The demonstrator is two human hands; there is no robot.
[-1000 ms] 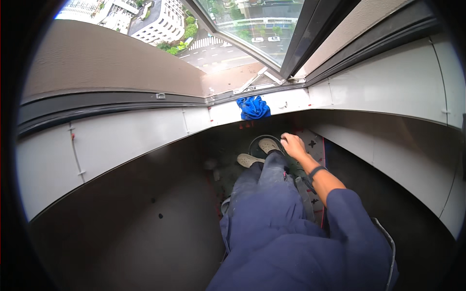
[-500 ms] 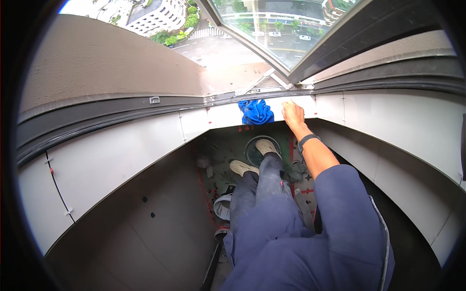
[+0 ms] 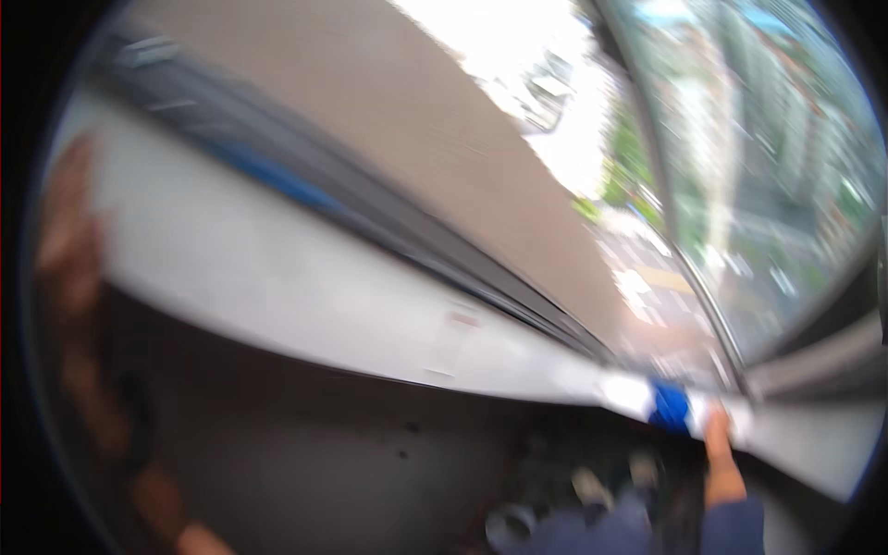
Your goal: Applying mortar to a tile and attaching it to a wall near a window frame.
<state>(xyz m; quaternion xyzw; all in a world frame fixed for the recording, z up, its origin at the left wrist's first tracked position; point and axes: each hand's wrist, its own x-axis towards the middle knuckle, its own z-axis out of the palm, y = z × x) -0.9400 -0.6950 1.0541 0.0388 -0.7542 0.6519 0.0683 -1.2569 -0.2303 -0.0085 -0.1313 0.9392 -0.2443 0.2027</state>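
Observation:
My left hand (image 3: 72,208) reaches up along the far left of the view and rests on or beside the white tiled ledge (image 3: 277,268); it is badly smeared, so its fingers are unclear. My right hand (image 3: 717,424) is at the sill on the right, just right of a crumpled blue cloth (image 3: 669,407). Its fingers are blurred too, and I cannot tell whether they hold anything.
Outside a dark window track (image 3: 398,236) lies a beige outer ledge (image 3: 416,120), with a street far below. The open window sash (image 3: 684,259) stands at the right. Under the sill are my legs and feet, a round container (image 3: 509,527) and dark panelling (image 3: 305,462).
My view has swung sharply left and tilted. My left hand has come into view at the left. My right hand rose to the sill beside the cloth and remains there.

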